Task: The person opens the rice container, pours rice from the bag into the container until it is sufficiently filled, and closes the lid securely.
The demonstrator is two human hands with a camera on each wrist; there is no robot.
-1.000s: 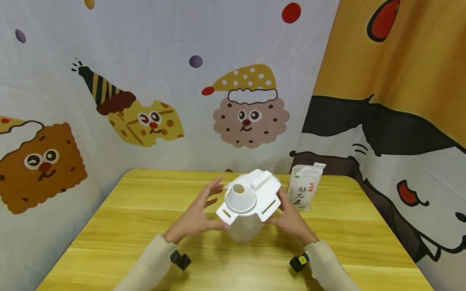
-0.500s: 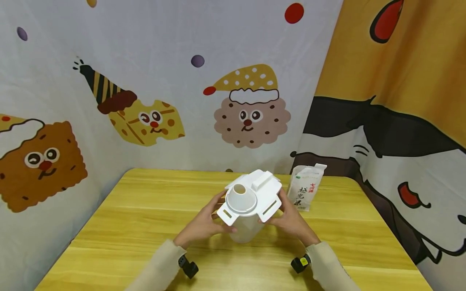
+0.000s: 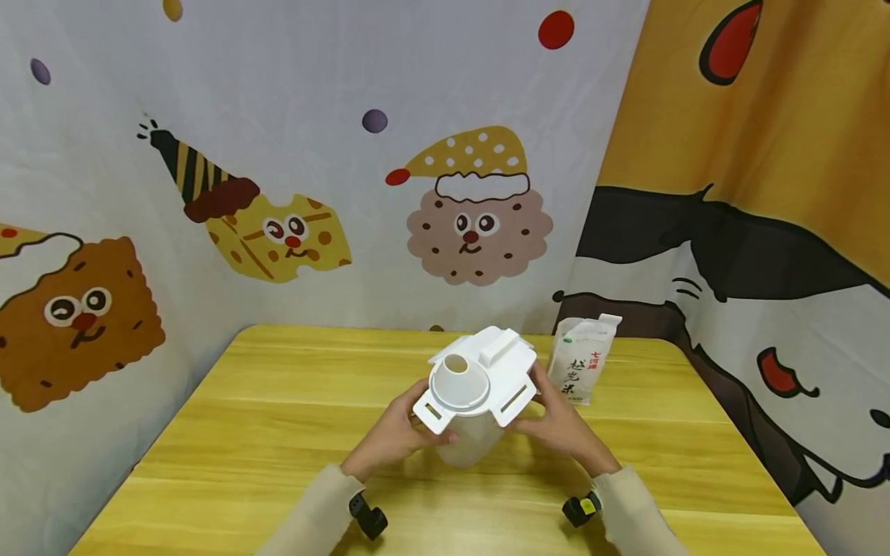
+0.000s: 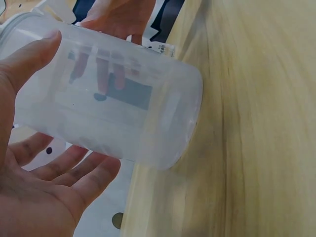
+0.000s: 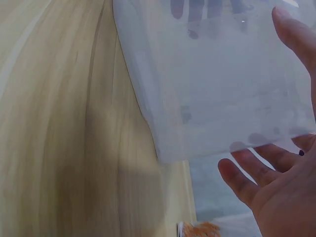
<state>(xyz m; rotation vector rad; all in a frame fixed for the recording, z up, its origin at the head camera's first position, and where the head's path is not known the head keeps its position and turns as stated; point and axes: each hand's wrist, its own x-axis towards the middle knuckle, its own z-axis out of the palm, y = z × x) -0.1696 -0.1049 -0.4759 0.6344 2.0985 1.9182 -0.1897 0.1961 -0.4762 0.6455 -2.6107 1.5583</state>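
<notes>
Between both hands stands a translucent plastic canister (image 3: 467,449), upright on the table. Its white lid (image 3: 506,357) has slotted flaps, a raised bar and a round funnel-shaped cap (image 3: 460,382). My left hand (image 3: 391,434) holds the canister's left side below the lid; in the left wrist view the thumb (image 4: 37,53) lies along the near wall and the fingers wrap behind. On the opposite side my right hand (image 3: 562,426) holds it with the fingers curving around the far wall. Through the clear wall (image 5: 217,89) only blurred fingers show.
A white paper rice bag (image 3: 582,357) with dark and red lettering stands behind and right of the canister, close to the right hand. The wooden table (image 3: 278,409) ends at a cartoon-printed curtain (image 3: 313,93). Black wrist cameras (image 3: 368,517) sit on both wrists.
My left hand has moved right and closed in on the canister from a spread-finger pose beside it. The right hand and the canister have stayed nearly in place.
</notes>
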